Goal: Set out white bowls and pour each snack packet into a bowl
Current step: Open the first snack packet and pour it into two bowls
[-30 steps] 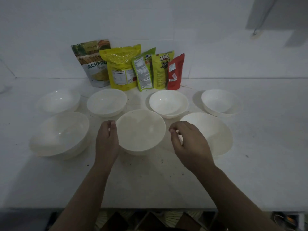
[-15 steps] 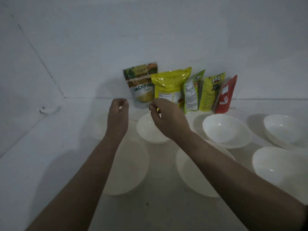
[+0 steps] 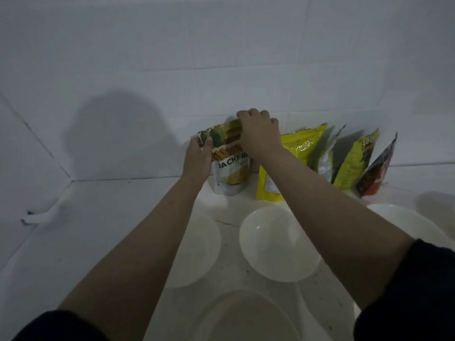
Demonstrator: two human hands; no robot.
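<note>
Head view looks down two outstretched forearms to the back of the white table (image 3: 103, 242), where it meets the white tiled wall (image 3: 221, 57). Both hands are on the same thing: the white-and-green jackfruit snack pouch (image 3: 230, 168), which stands upright at the left end of the packet row, close against the wall. The left hand (image 3: 198, 157) clasps the pouch's upper left edge, thumb across the printed front, while the right hand (image 3: 258, 131) curls over its top right corner, fingers wrapped down behind. Gripping the top seal from both sides suits either lifting the pouch out of the row or tearing it open; which is meant cannot be told yet, and the pouch looks unopened.

To its right stand the other packets, leaning back so they prop each other up and stay within reach: a large yellow foil pouch (image 3: 299, 143), partly hidden by the right forearm, a narrow pale packet (image 3: 325, 163), a yellow-green packet (image 3: 354, 163) and a red packet (image 3: 376, 173). None appears touched.

Round white bowls sit in front of the row, mouths up, ready to receive the pour: one (image 3: 278, 242) between the forearms, another (image 3: 197, 249) partly under the left forearm, a larger one (image 3: 243, 316) nearest the camera, and a fourth (image 3: 406, 220) behind the right arm. Those whose insides show look empty, so pouring has probably not begun.
</note>
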